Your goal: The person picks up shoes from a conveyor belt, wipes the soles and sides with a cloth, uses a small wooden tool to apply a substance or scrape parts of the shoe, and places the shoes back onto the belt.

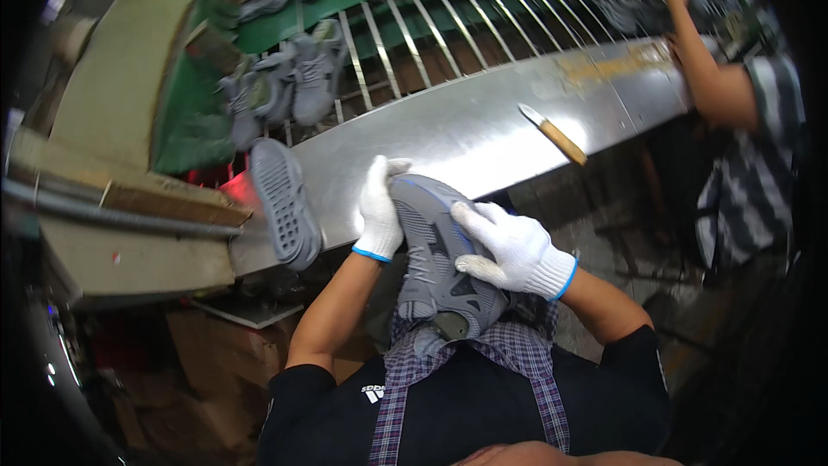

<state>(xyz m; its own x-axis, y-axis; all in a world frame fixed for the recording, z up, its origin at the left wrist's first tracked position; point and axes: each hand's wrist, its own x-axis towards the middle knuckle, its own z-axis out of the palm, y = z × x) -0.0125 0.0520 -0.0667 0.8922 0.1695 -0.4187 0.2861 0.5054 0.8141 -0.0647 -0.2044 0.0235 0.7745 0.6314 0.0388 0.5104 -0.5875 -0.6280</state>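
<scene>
A grey lace-up sneaker upper (429, 229) is held in front of my body, its toe end pointing away and its heel end near my checked apron. Faint blue lines run along its lower side. My left hand (380, 207), in a white knit glove, grips it by the left side near the toe. On the other side my right hand (513, 250), gloved the same way, presses its thumb and fingers against the shoe. Part of each hand's grip is hidden behind it. Left of my left hand, grey soles (285, 203) with a grid of square hollows lie on the metal ledge.
A knife with a wooden handle (561, 141) lies on the metal ledge (414, 135). Beyond it runs a rack of metal rollers (423, 34), with grey sneakers (313, 82) at its left. Another person's arm (703, 60) reaches over shoes at the far right.
</scene>
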